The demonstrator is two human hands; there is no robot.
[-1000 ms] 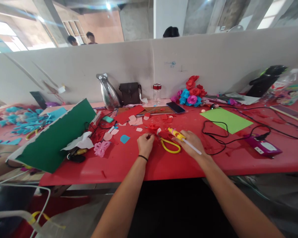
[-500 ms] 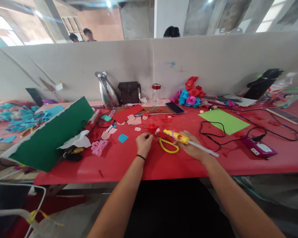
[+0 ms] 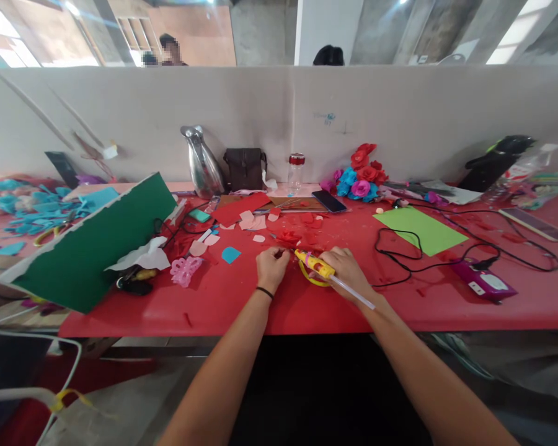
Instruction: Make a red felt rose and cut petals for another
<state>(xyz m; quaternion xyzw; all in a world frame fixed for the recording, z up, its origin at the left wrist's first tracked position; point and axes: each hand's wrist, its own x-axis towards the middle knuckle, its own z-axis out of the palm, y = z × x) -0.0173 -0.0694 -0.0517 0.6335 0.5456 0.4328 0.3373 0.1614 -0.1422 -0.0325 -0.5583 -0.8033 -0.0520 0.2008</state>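
My right hand (image 3: 346, 271) is wrapped round a yellow hot glue gun (image 3: 317, 263), with a long clear glue stick (image 3: 356, 294) sticking out of its back. The gun's nozzle points left, close to the fingertips of my left hand (image 3: 272, 269). Those fingers are pinched together; whatever small piece they hold is too small and hidden to name. Just beyond the fingertips lies a crumpled red paper flower (image 3: 289, 238). Partly under the gun rests a yellow-handled tool (image 3: 314, 280), mostly covered. A blue paper petal (image 3: 231, 254) lies left of my left hand.
Pink paper petals (image 3: 255, 222) are scattered behind. A green board (image 3: 97, 248) leans at left. Further back stand a steel jug (image 3: 202, 164), a jar (image 3: 296, 176) and a paper flower bunch (image 3: 360, 176). Black cable (image 3: 390, 263) runs to a purple power strip (image 3: 483, 279) on the right.
My right hand has moved left with the glue gun, bringing its nozzle to my left fingertips and covering more of the yellow-handled tool. My left hand stays pinched in nearly the same place.
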